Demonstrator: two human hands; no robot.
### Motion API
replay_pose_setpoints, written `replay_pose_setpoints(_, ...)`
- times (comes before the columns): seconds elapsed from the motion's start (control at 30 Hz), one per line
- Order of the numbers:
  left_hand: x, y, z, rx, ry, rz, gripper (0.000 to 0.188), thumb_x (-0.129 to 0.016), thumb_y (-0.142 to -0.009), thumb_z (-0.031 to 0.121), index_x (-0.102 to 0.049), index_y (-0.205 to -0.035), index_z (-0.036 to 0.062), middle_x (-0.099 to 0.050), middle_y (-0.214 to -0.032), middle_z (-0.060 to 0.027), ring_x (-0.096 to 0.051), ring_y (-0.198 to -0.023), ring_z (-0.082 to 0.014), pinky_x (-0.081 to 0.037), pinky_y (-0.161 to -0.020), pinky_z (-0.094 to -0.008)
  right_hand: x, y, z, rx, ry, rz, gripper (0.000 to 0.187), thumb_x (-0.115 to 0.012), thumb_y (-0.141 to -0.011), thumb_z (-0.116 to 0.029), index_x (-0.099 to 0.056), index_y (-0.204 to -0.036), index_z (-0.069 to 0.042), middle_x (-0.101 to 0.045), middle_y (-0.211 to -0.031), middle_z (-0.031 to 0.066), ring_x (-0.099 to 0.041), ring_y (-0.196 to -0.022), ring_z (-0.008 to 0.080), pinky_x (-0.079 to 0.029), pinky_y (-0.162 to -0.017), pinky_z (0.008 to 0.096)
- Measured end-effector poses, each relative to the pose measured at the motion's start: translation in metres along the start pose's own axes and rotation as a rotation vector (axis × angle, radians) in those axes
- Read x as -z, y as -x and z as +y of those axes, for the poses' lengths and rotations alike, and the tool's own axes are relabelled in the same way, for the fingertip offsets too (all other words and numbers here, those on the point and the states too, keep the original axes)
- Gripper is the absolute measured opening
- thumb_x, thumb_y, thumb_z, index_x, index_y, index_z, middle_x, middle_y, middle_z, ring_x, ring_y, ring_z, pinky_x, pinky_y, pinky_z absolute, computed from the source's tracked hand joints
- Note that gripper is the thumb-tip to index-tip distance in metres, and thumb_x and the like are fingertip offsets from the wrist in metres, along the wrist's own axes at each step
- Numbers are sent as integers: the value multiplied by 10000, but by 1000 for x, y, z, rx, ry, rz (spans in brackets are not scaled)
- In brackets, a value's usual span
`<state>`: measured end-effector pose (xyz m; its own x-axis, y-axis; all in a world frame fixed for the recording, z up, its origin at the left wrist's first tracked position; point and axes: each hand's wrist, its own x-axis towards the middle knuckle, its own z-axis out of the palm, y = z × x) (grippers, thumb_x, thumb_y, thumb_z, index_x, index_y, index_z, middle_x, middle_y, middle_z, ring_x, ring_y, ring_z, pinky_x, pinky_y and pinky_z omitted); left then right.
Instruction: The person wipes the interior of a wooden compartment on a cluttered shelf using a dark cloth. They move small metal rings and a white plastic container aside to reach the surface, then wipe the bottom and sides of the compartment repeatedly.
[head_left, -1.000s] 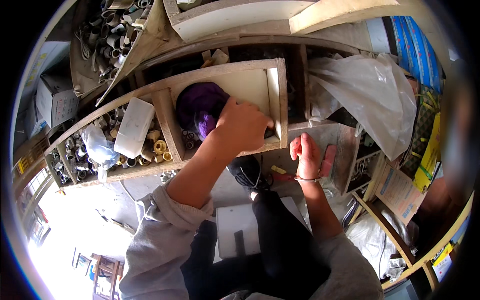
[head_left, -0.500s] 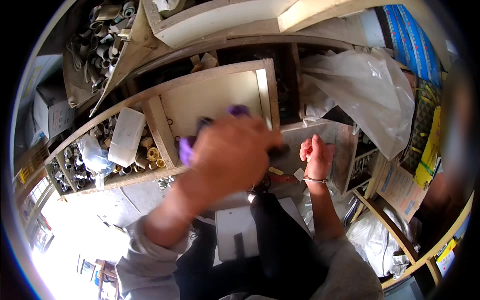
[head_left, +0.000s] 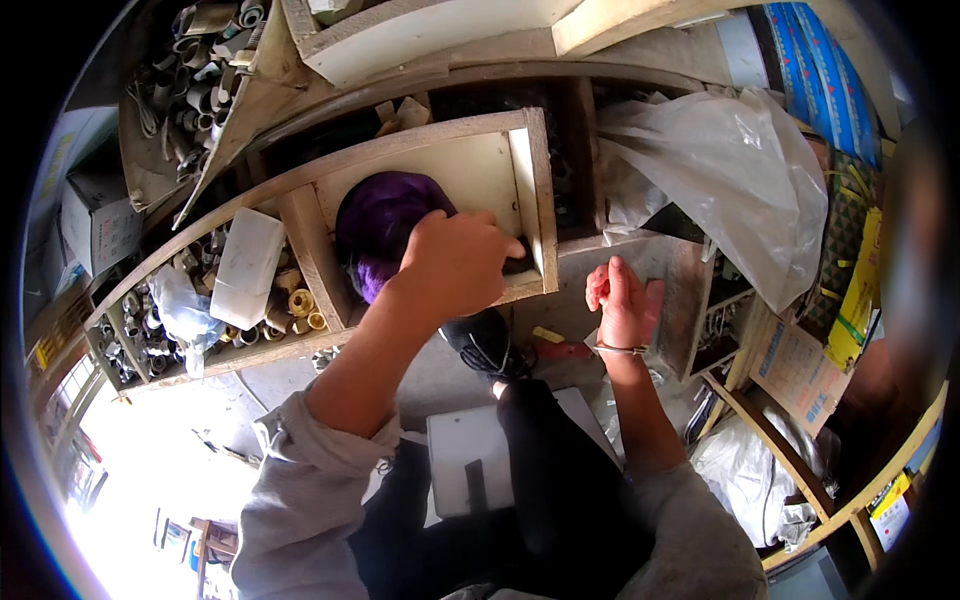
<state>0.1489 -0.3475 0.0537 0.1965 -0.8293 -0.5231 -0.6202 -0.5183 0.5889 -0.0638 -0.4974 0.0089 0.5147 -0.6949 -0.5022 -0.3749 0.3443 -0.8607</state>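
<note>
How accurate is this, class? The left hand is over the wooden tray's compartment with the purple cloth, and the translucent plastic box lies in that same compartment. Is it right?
Not quite: the head view shows the translucent plastic box in the neighbouring compartment to the left, on the fittings. The left hand is over the pale-bottomed compartment with the purple cloth.

Harsh light (head_left: 140, 460) floods in over on the left, bleaching the grey floor (head_left: 235, 410) and nearly swallowing a brown wooden stool-like frame (head_left: 215, 530); ahead runs rough timber shelving (head_left: 440, 45) with pale boards, shadow filling its recesses, and a slatted wooden rack (head_left: 780, 465) stands off to the right
</note>
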Motion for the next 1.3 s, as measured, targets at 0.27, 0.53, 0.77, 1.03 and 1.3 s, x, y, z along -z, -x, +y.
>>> replay_pose_setpoints(0.27,1,-13,-13,19,153,-91,355,-589,-761,129,-741,-1060,248,-682,-1035,-51,-660,-981,-250,-492,-859,-379,-20,4,3,38,25,-134,374,-497,-1030,-311,-550,-750,-68,-532,-643,6,-451,-525,63,-353,-480,219)
replay_pose_setpoints(0.53,-17,11,-7,-41,73,203,424,-566,-763,47,-716,-1096,263,-635,-968,-67,-620,-917,-257,-448,-818,-388,-10,4,-2,26,-1,-71,376,-500,-1028,-313,-549,-748,-67,-520,-634,3,-435,-516,66,-341,-481,219)
replay_pose_setpoints(0.77,-1,1,1,3,-48,-38,431,-550,-784,72,-717,-1128,270,-632,-979,-70,-631,-930,-253,-460,-823,-389,-21,5,-3,16,-42,-102,379,-507,-1027,-294,-541,-725,-66,-528,-642,8,-437,-525,64,-344,-488,221)
replay_pose_setpoints(1.03,-2,-3,-14,-64,161,-24,430,-518,-796,56,-728,-1107,266,-619,-973,-97,-630,-918,-319,-491,-818,-398,-25,8,1,28,49,-155,378,-485,-1033,-328,-546,-748,-87,-530,-650,-5,-436,-530,59,-351,-493,220)
replay_pose_setpoints(1.3,37,42,-49,-228,555,7,427,-544,-821,-24,-704,-1156,188,-608,-961,-66,-624,-880,-225,-498,-769,-316,-3,0,3,40,33,-82,376,-492,-1029,-325,-555,-756,-74,-530,-635,-4,-441,-518,56,-348,-487,213)
